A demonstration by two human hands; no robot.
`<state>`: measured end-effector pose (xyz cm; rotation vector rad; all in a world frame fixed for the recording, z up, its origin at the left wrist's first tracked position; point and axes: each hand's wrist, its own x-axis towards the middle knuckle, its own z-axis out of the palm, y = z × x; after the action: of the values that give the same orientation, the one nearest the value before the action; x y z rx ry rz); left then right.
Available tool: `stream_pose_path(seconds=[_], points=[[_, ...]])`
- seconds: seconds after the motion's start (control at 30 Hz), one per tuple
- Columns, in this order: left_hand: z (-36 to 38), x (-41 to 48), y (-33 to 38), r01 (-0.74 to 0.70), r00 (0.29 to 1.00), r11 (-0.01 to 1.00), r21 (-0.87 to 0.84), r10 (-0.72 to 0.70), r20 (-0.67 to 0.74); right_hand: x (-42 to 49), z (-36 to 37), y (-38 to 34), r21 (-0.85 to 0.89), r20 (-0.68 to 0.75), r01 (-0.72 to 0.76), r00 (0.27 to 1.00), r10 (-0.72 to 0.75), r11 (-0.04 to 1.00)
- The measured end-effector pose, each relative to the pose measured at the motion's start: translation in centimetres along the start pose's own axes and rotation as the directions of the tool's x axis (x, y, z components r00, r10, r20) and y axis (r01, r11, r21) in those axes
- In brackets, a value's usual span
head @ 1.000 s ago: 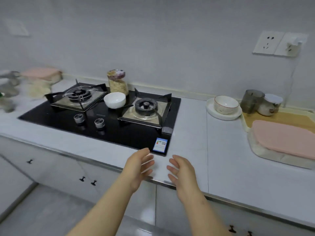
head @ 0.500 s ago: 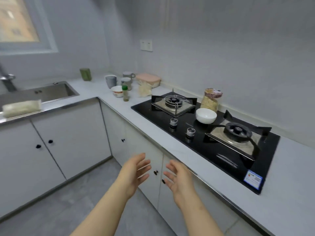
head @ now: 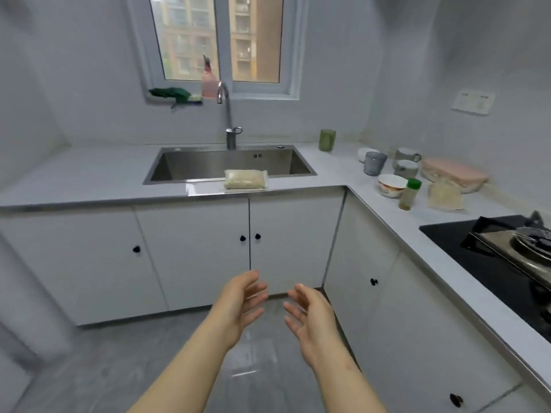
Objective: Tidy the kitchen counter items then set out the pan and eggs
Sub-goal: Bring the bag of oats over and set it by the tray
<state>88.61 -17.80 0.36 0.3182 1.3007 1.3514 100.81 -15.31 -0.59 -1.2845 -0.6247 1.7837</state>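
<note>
The long grey stone counter [head: 89, 174] bends round the corner of the kitchen. Under it are white cupboard doors with small black knobs [head: 193, 248]. A big shiny steel sink [head: 208, 165] sits in the counter under the window. A flat black glass stove [head: 489, 257] shows at the right edge.

Past the stove, many things stand close together: a pink-lidded food box [head: 453, 174], a see-through bag of pale grains [head: 445, 196], a white bowl with a red pattern [head: 392, 184], a grey cup [head: 375, 163] and a little bottle with a green cap [head: 410, 193]. One more clear bag of grains [head: 246, 179] lies on the front edge of the sink.

The left hand [head: 238, 305] and right hand [head: 310, 317] float low in front of the cupboards. They are near each other, fingers spread loose, holding nothing.

I think the tidying has hardly begun, because the things are all out on the counter. I see no pan and no eggs, so that part is left too.

Half a second ago the stove was in front and the sink far left. Now the sink is straight ahead. The hands look the same.
</note>
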Motion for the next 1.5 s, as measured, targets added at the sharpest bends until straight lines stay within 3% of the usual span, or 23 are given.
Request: stream_pose_path(seconds=[0.27,0.47,0.87,1.13,1.27,1.4,1.5], points=[[-8.6,4.9,4.8,-0.013,0.986,0.993,-0.118,-0.007,-0.169,5.1,9.9,2.6,-0.11,0.09,-0.113,0.988,0.123,0.988],[-10.9,10.2,7.7,-0.027,0.968,0.988,-0.152,-0.012,-0.252,10.9,14.8,2.5,-0.177,0.13,-0.158,0.975,0.183,0.971],[-5.5,27.4,19.2,-0.078,0.967,0.995,-0.061,0.061,-0.248,29.6,23.3,-7.7,-0.138,0.167,-0.068,0.982,0.091,0.988],[-2.9,36.1,24.0,-0.061,0.966,0.998,0.004,0.06,-0.253,37.1,25.0,-11.8,-0.142,0.095,-0.063,0.993,0.077,0.988],[-2.5,40.7,25.9,-0.1,0.952,0.988,0.116,0.129,-0.278,40.3,25.4,-13.4,-0.159,0.02,-0.034,0.999,0.038,0.987],[-2.4,44.6,26.4,-0.17,0.892,0.895,0.411,0.317,-0.321,43.6,26.2,-14.3,-0.279,-0.071,0.069,0.993,-0.093,0.958],[-2.9,47.9,27.3,-0.095,0.918,0.898,0.429,0.246,-0.312,45.6,27.4,-14.8,-0.317,-0.121,0.086,0.984,-0.13,0.945]])
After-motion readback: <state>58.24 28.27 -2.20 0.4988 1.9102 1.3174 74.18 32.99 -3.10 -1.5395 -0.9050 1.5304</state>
